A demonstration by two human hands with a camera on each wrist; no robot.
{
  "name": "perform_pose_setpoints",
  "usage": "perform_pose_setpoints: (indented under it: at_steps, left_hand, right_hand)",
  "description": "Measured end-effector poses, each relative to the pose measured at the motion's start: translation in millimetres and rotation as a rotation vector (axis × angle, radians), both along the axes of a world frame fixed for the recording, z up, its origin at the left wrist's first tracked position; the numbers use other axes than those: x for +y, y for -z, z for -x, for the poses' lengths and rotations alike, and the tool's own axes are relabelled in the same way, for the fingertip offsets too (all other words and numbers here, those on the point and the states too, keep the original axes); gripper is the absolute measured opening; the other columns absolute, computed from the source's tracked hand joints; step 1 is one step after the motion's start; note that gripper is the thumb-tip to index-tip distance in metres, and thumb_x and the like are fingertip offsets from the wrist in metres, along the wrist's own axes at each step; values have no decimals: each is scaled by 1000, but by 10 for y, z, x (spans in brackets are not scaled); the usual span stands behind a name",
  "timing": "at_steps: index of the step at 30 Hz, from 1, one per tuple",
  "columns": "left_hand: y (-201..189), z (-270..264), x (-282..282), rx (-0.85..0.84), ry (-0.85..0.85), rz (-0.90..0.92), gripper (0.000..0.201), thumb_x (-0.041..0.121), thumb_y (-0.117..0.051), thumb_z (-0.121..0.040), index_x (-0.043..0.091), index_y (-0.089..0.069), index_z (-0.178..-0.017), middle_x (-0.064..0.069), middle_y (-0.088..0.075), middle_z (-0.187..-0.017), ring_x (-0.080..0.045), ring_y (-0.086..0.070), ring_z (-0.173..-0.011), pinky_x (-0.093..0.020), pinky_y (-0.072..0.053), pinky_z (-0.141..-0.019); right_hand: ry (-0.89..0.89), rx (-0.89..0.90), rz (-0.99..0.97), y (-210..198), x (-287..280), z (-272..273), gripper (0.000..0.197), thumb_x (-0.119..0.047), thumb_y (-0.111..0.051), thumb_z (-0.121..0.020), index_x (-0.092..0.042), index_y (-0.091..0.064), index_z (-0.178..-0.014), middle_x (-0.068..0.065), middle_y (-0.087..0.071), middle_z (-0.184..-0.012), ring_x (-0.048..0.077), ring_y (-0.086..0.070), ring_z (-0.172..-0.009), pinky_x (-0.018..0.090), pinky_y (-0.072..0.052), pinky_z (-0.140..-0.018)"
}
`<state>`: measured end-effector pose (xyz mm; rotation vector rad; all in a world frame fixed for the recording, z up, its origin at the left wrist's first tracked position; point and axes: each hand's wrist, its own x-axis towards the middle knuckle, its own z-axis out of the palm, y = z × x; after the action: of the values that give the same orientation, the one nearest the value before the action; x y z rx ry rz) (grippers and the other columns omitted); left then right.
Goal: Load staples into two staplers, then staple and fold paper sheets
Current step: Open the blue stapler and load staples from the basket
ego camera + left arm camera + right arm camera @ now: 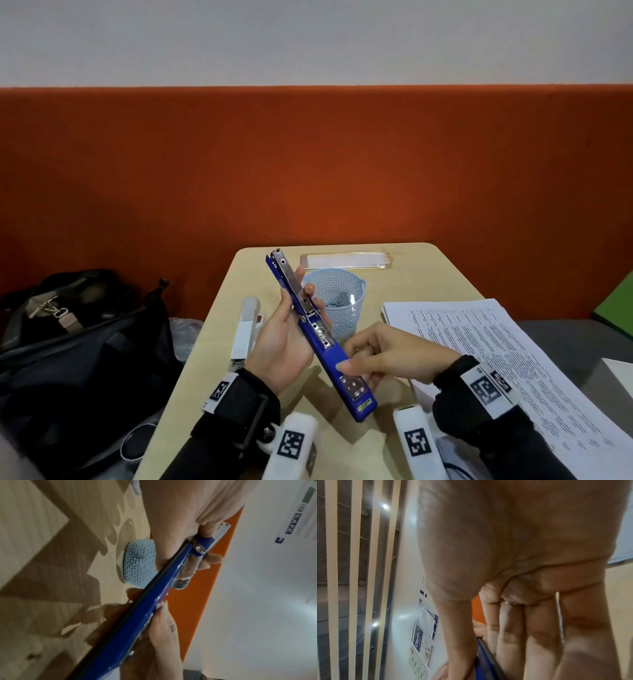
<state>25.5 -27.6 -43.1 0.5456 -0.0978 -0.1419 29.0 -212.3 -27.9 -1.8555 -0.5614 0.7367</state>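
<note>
- The right hand (522, 547) fills most of the view, its fingers (539, 635) pointing down
- A thin gold ring (506, 602) sits on one finger
- The thumb and fingers hold a blue stapler (485, 661) at the bottom
- Posters (421, 642) hang on a white wall

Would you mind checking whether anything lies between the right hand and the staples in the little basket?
The blue stapler, gripped by both the left hand and the right hand, crosses in front of the basket. The right hand must let go and go round it.
</note>
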Motion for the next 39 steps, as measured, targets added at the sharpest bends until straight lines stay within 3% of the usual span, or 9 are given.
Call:
perform_pose_setpoints:
  at_steps: [5, 9, 14, 17, 21, 28, 31, 36, 39]
  left_hand:
    - [28, 13, -27, -17, 31, -53, 41, 39, -34, -102, 32, -55, -136, 4, -58, -85, -11, -54, -77, -31, -42, -77]
    - [25, 14, -20, -64, 69, -39, 40, 39, -32, -103, 36, -54, -136, 5, -57, -86, -9, -55, -75, -26, -48, -69]
    - [50, 12, 18, -77, 77, 43, 42, 38, -31, -103, 32, -53, -138, 6, -56, -83, -8, -55, -73, -24, -50, -63]
    - [58, -3, 53, -40, 50, 71, 42, 37, -30, -104, 28, -55, -137, 6, -56, -83, -8, -52, -73, -22, -47, -61]
    - [12, 12, 75, -33, 65, 84, 43, 38, -32, -103, 25, -55, -137, 5, -55, -82, -8, -52, -72, -20, -46, -58]
    - [-26, 68, 44, -102, 78, -66, 43, 38, -39, -97, 29, -55, -137, 2, -56, -85, -10, -55, -78, -27, -50, -66]
    - [-35, 90, 25, -99, 30, -164, 41, 38, -42, -94, 31, -60, -131, 1, -60, -89, -12, -54, -80, -31, -47, -72]
    - [-130, 169, -29, -70, -21, -258, 32, 37, -51, -85, 20, -76, -94, -5, -60, -82, -17, -53, -72, -34, -44, -71]
    - [-187, 214, -42, -140, -19, -349, 29, 40, -59, -79, 20, -79, -85, -5, -66, -78, -17, -58, -66, -32, -48, -69]
  right_hand:
    - [-29, 13, 17, 21, -6, 5, 34, -17, -68, -89, 9, -61, -109, 7, -74, -86, 26, -68, -86, 22, -57, -65]
    - [-43, 45, -15, 5, -26, 22, 16, -13, -70, -87, -2, -66, -98, -1, -76, -83, 20, -70, -85, 23, -57, -64]
    - [-92, 57, -36, 72, -39, -3, 23, 0, -74, -80, -3, -66, -101, 21, -69, -93, 18, -69, -72, 25, -57, -65]
    - [-109, 56, -51, 102, -35, -7, 20, 1, -75, -78, -5, -66, -95, 20, -70, -90, 16, -69, -68, 25, -57, -64]
    - [66, -53, -147, 31, -24, -18, 26, -21, -73, -81, 3, -67, -90, 15, -74, -80, 20, -70, -60, 26, -55, -55]
    - [423, -332, -481, -7, -25, -68, 26, -19, -71, -82, 5, -63, -76, 15, -68, -61, 23, -57, -41, 23, -44, -41]
    - [500, -455, -562, -31, -11, -61, 22, -21, -72, -80, 0, -66, -76, 12, -64, -58, 20, -51, -41, 23, -39, -40]
    - [564, -617, -565, -154, 47, -7, 26, -36, -75, -81, -11, -69, -79, 2, -66, -64, 13, -55, -50, 24, -41, -44]
    - [557, -722, -508, -279, 115, 24, 26, -47, -69, -80, -21, -70, -86, 2, -68, -77, 16, -62, -59, 38, -44, -48]
